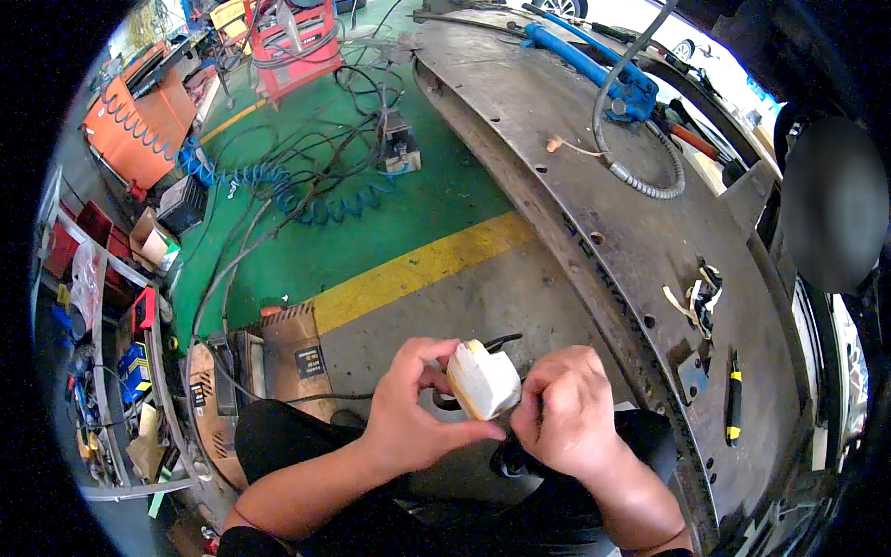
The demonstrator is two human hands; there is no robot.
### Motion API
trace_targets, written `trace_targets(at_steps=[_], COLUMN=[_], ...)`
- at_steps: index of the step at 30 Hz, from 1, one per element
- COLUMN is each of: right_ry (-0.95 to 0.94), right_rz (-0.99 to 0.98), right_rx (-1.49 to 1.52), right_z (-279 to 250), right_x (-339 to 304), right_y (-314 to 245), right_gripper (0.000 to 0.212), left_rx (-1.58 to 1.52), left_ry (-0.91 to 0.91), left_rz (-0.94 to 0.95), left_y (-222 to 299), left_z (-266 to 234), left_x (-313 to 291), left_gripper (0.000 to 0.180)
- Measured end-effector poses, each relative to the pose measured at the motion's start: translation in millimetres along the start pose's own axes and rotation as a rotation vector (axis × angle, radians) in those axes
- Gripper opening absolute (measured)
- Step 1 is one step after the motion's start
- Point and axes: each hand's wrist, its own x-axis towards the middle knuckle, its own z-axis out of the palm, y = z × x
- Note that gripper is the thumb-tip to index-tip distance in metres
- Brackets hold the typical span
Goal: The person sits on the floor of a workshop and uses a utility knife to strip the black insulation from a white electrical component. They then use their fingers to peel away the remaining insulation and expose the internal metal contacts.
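My left hand (406, 408) grips what looks like a roll of tape (490, 381), white on its outer face with a tan edge, between thumb and fingers. Close against the right side of the roll, my right hand (568, 413) is closed in a pinch. Its fingertips are turned away, so what they hold is hidden. Behind the roll a short dark strip (501, 340) sticks out. On the metal bench to the right lie a black and yellow utility knife (734, 401) and crumpled black and white scraps (701, 302).
The steel bench (594, 186) runs along my right, carrying a blue hydraulic ram (585, 60) and a grey hose (603, 102). Cables and a blue coiled hose (325, 209) cover the green floor. Flattened cardboard (292, 357) lies left of my knees, beside a cluttered shelf cart (172, 371).
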Motion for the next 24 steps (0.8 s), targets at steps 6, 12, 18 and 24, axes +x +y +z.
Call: trace_targets(at_steps=[6,12,18,24], right_ry=[0.193,0.170,0.132,0.106], right_rz=[0.200,0.003,-0.035,-0.072], right_rx=[0.196,0.173,0.116,-0.062], right_z=[-12,-10,-3,6], right_x=[-1,4,2,8], right_y=[-1,-15,-24,-33], right_gripper=[0.030,0.029,0.032,0.034], left_rx=[-0.779,-1.175,-1.084,-0.856], left_ry=[-0.072,-0.145,-0.166,-0.156], left_rz=[-0.220,-0.304,-0.366,-0.323], left_y=[-16,-12,-9,-18], left_z=[-15,-13,-9,-8], left_x=[16,16,20,18], left_gripper=[0.091,0.082,0.090,0.088])
